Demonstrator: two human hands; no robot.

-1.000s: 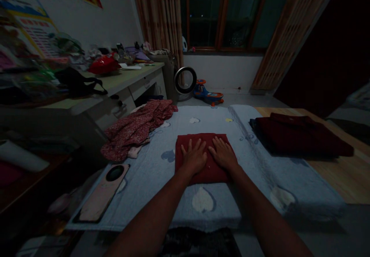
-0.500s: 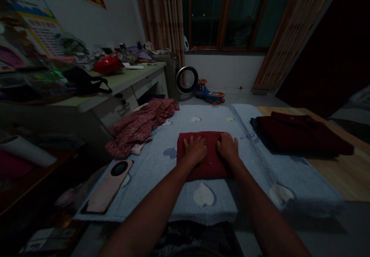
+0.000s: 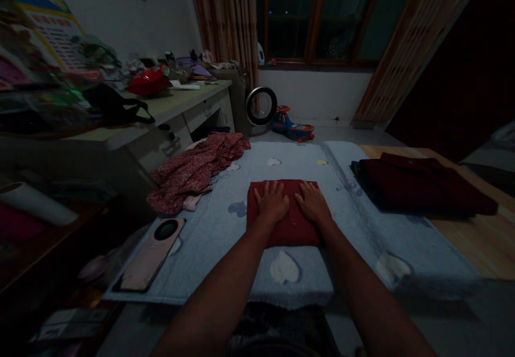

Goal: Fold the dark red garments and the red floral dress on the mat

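Observation:
A folded dark red garment (image 3: pixel 292 227) lies in the middle of a pale blue towel (image 3: pixel 225 250) printed with white hearts. My left hand (image 3: pixel 272 202) presses flat on the garment's upper left part, fingers stretched out. My right hand (image 3: pixel 313 202) lies flat beside it on the upper right part, fingers also spread. Neither hand holds anything. Both palms rest side by side, almost touching.
A crumpled red floral cloth (image 3: pixel 193 172) lies at the towel's left edge. A stack of folded dark red clothes (image 3: pixel 422 188) sits on the wooden surface (image 3: pixel 483 239) to the right. A phone (image 3: pixel 151 252) lies at the left. A cluttered desk (image 3: pixel 169 108) stands beyond.
Both hands slid outward to the garment's far corners with fingers curled, then came back together near its middle, fingers flat again. The view shifted slightly.

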